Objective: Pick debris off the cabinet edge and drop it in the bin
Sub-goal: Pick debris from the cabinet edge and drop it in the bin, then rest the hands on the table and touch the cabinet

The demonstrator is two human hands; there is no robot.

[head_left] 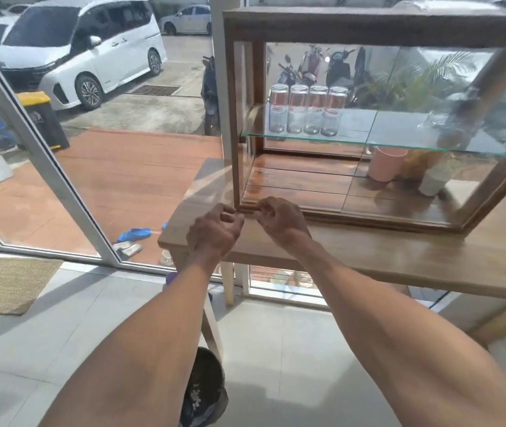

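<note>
A wooden glass-fronted cabinet (353,24) stands on a wooden counter (430,260). Both my hands are at the cabinet's lower left front corner. My left hand (214,231) hovers just left of the corner, fingers curled and apart, nothing visible in it. My right hand (278,218) rests on the bottom edge rail, with thumb and fingertips pinched together at the rail; any debris between them is too small to see. A dark bin (205,392) with scraps inside stands on the floor below, between my forearms.
Several upturned glasses (305,109) stand on the cabinet's glass shelf, and a pink cup (387,163) and a pale cup (433,180) on its floor. A glass wall with a white frame (45,155) is at the left. A woven mat (8,285) lies on the tiled floor.
</note>
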